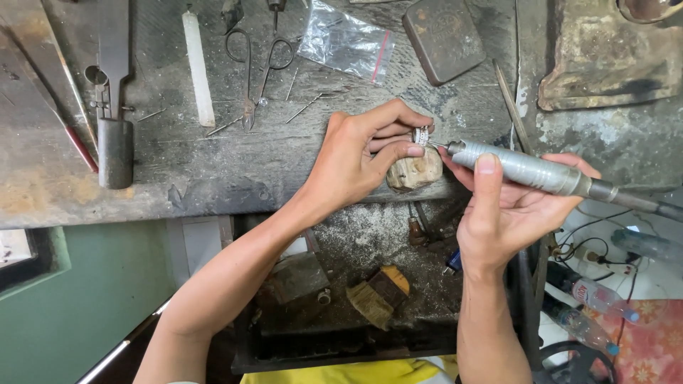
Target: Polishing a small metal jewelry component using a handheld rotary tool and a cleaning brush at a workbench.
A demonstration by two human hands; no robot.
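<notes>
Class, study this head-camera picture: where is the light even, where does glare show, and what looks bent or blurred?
Head view: soft, even daylight; mild sheen on the metal rotary handpiece and plastic bag; the ring in the left hand is sharp but tiny; the bench edge bows from wide-lens distortion.

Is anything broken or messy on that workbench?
Nothing looks broken. The left hand holds a small ring against a worn wooden peg, and the right hand holds a grey rotary tool to it. The bench is scratched and dusty, with thin pins scattered loose.
</notes>
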